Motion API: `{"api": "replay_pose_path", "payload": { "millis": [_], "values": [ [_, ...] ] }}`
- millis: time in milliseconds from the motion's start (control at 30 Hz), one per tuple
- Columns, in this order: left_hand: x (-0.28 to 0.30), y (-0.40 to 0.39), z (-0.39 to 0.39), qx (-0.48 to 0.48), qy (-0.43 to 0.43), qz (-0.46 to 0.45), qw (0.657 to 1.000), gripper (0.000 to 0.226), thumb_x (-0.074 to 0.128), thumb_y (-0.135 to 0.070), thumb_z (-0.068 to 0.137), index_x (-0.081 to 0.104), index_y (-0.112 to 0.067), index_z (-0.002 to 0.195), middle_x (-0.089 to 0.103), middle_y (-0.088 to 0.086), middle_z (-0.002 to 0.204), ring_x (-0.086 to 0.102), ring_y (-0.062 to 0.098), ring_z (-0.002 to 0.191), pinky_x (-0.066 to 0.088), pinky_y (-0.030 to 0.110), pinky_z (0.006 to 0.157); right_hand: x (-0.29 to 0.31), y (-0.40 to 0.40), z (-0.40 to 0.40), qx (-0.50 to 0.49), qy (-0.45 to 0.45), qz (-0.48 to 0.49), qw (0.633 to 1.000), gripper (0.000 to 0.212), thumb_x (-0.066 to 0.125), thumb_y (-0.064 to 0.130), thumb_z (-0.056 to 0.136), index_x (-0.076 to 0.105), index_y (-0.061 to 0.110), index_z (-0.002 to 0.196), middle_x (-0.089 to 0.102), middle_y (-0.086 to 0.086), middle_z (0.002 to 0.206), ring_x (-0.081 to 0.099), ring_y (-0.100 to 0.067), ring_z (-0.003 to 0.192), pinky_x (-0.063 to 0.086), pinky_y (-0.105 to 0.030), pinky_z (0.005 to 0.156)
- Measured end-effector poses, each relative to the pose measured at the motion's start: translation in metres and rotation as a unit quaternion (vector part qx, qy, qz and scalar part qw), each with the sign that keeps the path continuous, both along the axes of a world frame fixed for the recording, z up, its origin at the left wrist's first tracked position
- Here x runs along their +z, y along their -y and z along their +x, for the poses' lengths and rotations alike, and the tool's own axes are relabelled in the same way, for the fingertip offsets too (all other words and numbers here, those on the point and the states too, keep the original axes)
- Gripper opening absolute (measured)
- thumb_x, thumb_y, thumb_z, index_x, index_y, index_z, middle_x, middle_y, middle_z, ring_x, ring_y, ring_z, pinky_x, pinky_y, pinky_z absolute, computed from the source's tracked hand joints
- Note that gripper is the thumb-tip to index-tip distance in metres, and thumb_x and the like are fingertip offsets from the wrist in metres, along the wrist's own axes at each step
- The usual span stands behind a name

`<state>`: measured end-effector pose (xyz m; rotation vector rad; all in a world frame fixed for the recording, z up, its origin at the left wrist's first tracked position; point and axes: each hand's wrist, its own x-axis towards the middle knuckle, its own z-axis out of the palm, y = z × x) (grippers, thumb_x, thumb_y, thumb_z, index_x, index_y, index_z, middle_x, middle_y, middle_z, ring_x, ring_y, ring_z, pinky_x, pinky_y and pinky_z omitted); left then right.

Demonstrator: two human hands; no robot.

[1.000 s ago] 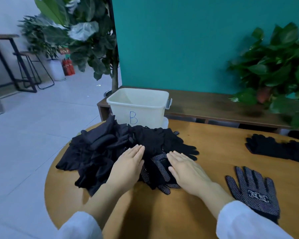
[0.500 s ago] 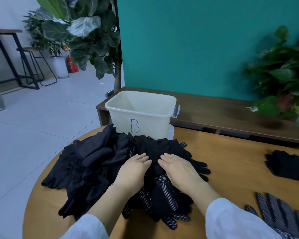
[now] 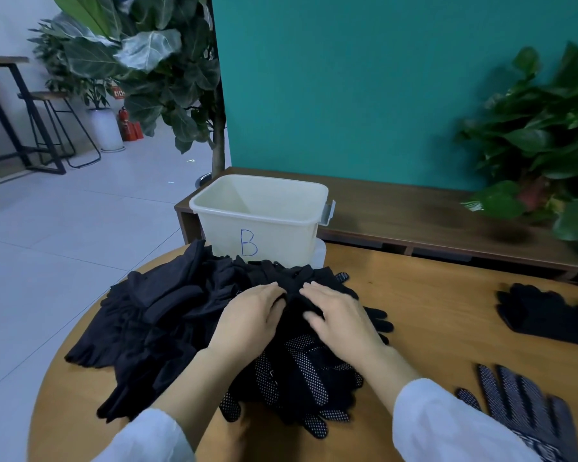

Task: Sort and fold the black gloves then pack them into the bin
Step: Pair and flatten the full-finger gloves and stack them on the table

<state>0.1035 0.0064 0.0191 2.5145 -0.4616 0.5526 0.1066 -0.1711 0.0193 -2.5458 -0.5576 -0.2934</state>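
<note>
Head view: a heap of black gloves (image 3: 194,325) lies at the centre of the round wooden surface (image 3: 431,311), running from about 9 o'clock across to the middle, with dotted-palm gloves at its near edge. Both hands rest on top of the heap, side by side. The left hand (image 3: 247,320) has its fingertips curled down into the black fabric; whether its grip actually pinches a glove I cannot tell. The right hand (image 3: 339,315) lies palm down, fingers bent and pressed into the fabric, its grip likewise unclear. The white bin (image 3: 264,221), marked with a blue B, stands at 12 o'clock touching the heap's far edge. A dotted glove (image 3: 521,405) lies flat at 4 o'clock; a smaller dark glove bundle (image 3: 544,315) sits at 3 o'clock, well apart from the heap.
</note>
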Motion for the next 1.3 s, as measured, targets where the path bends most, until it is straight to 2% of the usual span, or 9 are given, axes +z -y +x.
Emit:
{"api": "replay_pose_path", "payload": {
  "millis": [100, 200, 333, 500, 633, 767, 900, 1167, 1300],
  "values": [
    [0.03, 0.002, -0.007, -0.009, -0.007, -0.088, 0.996, 0.016, 0.058, -0.02, 0.095, 0.07, -0.015, 0.105, 0.073, -0.001, 0.097, 0.066, 0.015, 0.092, 0.051, 0.036, 0.085, 0.028, 0.001, -0.002, -0.052, -0.019, 0.169, 0.984, 0.02, 0.065, 0.017, 0.091, 0.075, 0.027, 0.105, 0.073, 0.01, 0.098, 0.065, -0.011, 0.091, 0.051, -0.031, 0.083],
    [0.063, 0.002, -0.012, -0.054, -0.076, -0.194, 0.976, 0.014, 0.06, -0.011, 0.095, 0.071, -0.019, 0.098, 0.075, -0.005, 0.091, 0.069, 0.011, 0.09, 0.054, 0.036, 0.087, 0.06, 0.006, -0.006, -0.058, -0.052, 0.248, 0.966, 0.019, 0.071, 0.02, 0.085, 0.068, 0.025, 0.067, 0.056, 0.013, 0.055, 0.047, -0.007, 0.053, 0.037, -0.028, 0.055],
    [0.111, 0.012, -0.035, -0.145, -0.208, -0.365, 0.896, 0.023, 0.056, 0.003, 0.095, 0.069, -0.006, 0.112, 0.074, 0.009, 0.105, 0.071, 0.022, 0.099, 0.056, 0.032, 0.087, 0.11, 0.017, -0.032, -0.031, -0.06, 0.315, 0.947, 0.03, 0.074, 0.015, 0.084, 0.058, 0.009, 0.06, 0.051, 0.01, 0.051, 0.043, -0.006, 0.051, 0.035, -0.024, 0.052],
    [0.141, 0.028, -0.067, -0.189, -0.32, -0.419, 0.829, 0.024, 0.051, -0.012, 0.1, 0.069, -0.004, 0.114, 0.07, 0.019, 0.114, 0.066, 0.035, 0.109, 0.052, 0.044, 0.096, 0.15, 0.045, -0.078, 0.006, -0.147, 0.342, 0.928, 0.03, 0.072, 0.02, 0.087, 0.067, -0.01, 0.088, 0.072, -0.017, 0.08, 0.062, -0.018, 0.069, 0.051, -0.031, 0.068],
    [0.147, 0.047, -0.093, -0.21, -0.364, -0.426, 0.801, 0.025, 0.052, -0.014, 0.099, 0.068, 0.0, 0.111, 0.072, 0.019, 0.109, 0.069, 0.03, 0.099, 0.057, 0.037, 0.088, 0.158, 0.069, -0.116, 0.002, -0.196, 0.312, 0.93, 0.03, 0.064, 0.013, 0.093, 0.061, 0.005, 0.064, 0.061, 0.006, 0.05, 0.054, -0.001, 0.047, 0.044, -0.014, 0.053],
    [0.145, 0.066, -0.109, -0.218, -0.393, -0.4, 0.799, 0.028, 0.06, -0.017, 0.093, 0.069, -0.001, 0.115, 0.069, 0.02, 0.117, 0.059, 0.042, 0.118, 0.046, 0.049, 0.105, 0.156, 0.089, -0.147, -0.036, -0.201, 0.313, 0.928, 0.038, 0.063, 0.011, 0.093, 0.051, 0.004, 0.058, 0.05, 0.001, 0.05, 0.05, -0.004, 0.044, 0.045, -0.014, 0.05],
    [0.142, 0.089, -0.12, -0.237, -0.431, -0.393, 0.777, 0.03, 0.064, -0.02, 0.091, 0.071, -0.001, 0.113, 0.069, 0.019, 0.117, 0.062, 0.037, 0.116, 0.043, 0.05, 0.107, 0.155, 0.116, -0.168, -0.06, -0.195, 0.323, 0.924, 0.041, 0.065, 0.021, 0.092, 0.06, -0.02, 0.093, 0.055, -0.015, 0.075, 0.053, -0.022, 0.071, 0.052, -0.03, 0.069],
    [0.138, 0.149, -0.119, -0.239, -0.455, -0.36, 0.779, 0.013, 0.065, -0.016, 0.091, 0.073, -0.007, 0.096, 0.074, 0.014, 0.102, 0.069, 0.027, 0.093, 0.053, 0.038, 0.092, 0.142, 0.173, -0.174, -0.097, -0.182, 0.35, 0.914, 0.025, 0.066, 0.02, 0.092, 0.066, 0.003, 0.074, 0.057, 0.0, 0.057, 0.051, -0.009, 0.052, 0.043, -0.018, 0.053],
    [0.127, 0.179, -0.1, -0.234, -0.423, -0.363, 0.797, 0.042, 0.07, -0.015, 0.089, 0.053, -0.02, 0.05, 0.043, -0.002, 0.05, 0.038, 0.011, 0.048, 0.05, 0.018, 0.057, 0.129, 0.197, -0.164, -0.118, -0.162, 0.383, 0.902, 0.026, 0.069, 0.015, 0.088, 0.057, -0.001, 0.071, 0.047, -0.01, 0.061, 0.045, -0.011, 0.052, 0.039, -0.018, 0.051]
  ]
}}
